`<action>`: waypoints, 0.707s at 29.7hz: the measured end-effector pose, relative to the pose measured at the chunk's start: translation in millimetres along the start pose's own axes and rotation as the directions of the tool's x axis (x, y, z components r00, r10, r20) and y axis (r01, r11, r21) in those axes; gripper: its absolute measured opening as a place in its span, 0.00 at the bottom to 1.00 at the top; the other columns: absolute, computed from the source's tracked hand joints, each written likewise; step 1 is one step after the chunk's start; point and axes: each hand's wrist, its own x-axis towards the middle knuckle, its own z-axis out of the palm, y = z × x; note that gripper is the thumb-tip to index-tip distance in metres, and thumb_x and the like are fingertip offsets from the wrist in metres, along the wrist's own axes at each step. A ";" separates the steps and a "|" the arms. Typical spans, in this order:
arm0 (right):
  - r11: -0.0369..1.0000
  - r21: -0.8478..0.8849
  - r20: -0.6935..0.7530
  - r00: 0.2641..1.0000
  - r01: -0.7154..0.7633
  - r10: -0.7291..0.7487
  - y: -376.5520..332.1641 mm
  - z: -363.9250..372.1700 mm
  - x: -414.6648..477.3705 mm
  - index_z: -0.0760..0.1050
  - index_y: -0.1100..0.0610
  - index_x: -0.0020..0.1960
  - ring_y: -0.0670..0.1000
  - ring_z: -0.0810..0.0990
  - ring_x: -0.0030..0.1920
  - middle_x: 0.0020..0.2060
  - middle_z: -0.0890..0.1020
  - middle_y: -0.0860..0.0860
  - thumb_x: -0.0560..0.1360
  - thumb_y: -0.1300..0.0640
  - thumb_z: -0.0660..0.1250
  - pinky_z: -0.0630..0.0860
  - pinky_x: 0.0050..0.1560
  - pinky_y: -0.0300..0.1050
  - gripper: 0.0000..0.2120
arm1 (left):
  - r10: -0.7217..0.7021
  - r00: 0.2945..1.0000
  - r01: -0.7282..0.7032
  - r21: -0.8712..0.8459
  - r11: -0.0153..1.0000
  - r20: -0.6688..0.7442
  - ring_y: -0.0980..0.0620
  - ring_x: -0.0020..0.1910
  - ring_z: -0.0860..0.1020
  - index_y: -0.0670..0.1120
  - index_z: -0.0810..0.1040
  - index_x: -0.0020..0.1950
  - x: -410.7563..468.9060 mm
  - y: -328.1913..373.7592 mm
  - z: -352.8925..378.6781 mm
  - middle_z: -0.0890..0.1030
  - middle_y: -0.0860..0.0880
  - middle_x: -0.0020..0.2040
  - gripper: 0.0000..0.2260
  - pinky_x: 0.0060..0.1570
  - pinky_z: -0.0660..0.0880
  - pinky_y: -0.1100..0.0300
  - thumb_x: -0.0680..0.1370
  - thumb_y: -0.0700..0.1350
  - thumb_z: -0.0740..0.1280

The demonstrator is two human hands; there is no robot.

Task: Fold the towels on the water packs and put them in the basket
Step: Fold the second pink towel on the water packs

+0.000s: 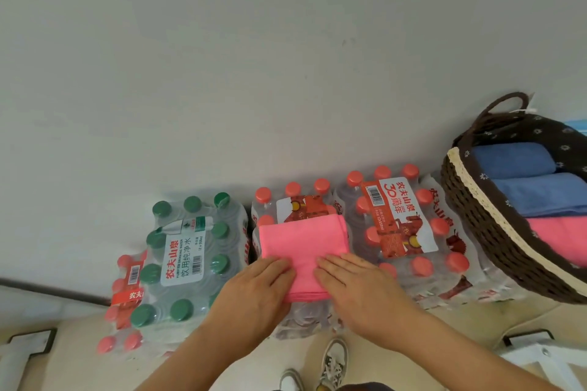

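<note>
Head view: is looking steeply down from above the person's shoes (335,362), facing the wall (286,57).
Nearness: is sitting close over the water packs (397,222) (they are filling the lower half).
Right edge: is cutting off the basket (476,219).

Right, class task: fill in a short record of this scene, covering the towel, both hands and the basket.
towel: pink towel, folded, on a red-capped water pack
left hand: flat on the towel's near left part
right hand: flat on its near right part
basket: far right, holds two blue towels and a second pink towel
</note>
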 end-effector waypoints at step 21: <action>0.733 0.325 0.129 0.796 -0.597 0.591 19.7 -27.1 62.4 0.72 0.53 0.56 0.52 0.78 0.49 0.48 0.79 0.48 0.78 0.44 0.61 0.71 0.43 0.46 0.14 | -0.746 0.654 0.669 -0.555 0.494 0.126 0.57 0.31 0.73 0.47 0.74 0.40 39.5 -17.4 -0.5 0.75 0.53 0.32 0.12 0.29 0.65 0.61 0.78 0.54 0.62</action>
